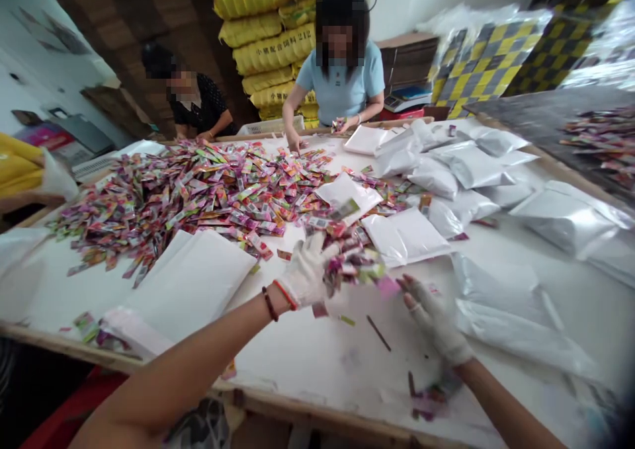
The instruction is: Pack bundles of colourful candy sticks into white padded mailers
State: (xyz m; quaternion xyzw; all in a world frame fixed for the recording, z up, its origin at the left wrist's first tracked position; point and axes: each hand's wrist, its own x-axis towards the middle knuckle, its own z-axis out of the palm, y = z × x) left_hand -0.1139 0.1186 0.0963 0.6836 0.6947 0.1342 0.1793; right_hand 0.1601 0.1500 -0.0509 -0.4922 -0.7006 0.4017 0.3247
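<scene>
My left hand (306, 272), in a white glove with an orange cuff, is closed around one side of a blurred bunch of small packets (354, 260), pink, purple and green. Some of its fingers are hidden behind them. To the right, my right hand (436, 320) wears a glove with bare fingertips. Its fingers are stretched out towards the bunch, with nothing visible in them. A blurred pink packet (388, 287) lies close to its fingertips. A large heap of similar packets (198, 191) spreads over the white table (297, 350) beyond my left hand.
Flat white bags (193, 284) lie left of my hands. Several filled silvery-white bags (466, 164) cover the right side, with another filled bag (516, 303) beside my right hand. Two people (342, 85) (201, 108) sit across the table. A yellow sleeve (20, 168) shows at left.
</scene>
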